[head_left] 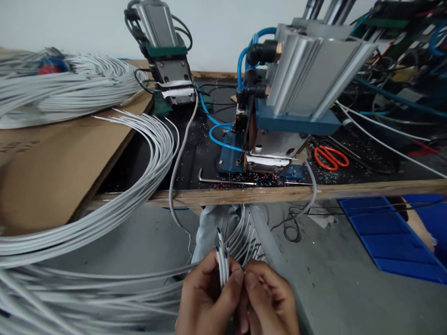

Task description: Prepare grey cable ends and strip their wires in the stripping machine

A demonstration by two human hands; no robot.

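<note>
My left hand [213, 295] is closed round a small bunch of white cables [222, 267], whose dark-tipped ends point upward between thumb and fingers. Close beside it, my right hand [267, 298] is pinched, its thumb and fingertip meeting my left thumb at a small dark cable tip. What exactly the right fingertips grip is mostly hidden. More white cables [240, 237] hang behind my hands, over the legs in light trousers. Sweeping in from the left, a thick bundle of white cables [139, 195] curves up onto the bench with its ends fanned out.
A pneumatic press [300, 79] stands at the bench edge, a second press [167, 56] further left. Orange-handled scissors [330, 157] and a hex key [226, 181] lie on the black bench top. Coiled cables [87, 83] rest on cardboard [52, 172]. A blue bin [394, 242] is at lower right, near another person's arm.
</note>
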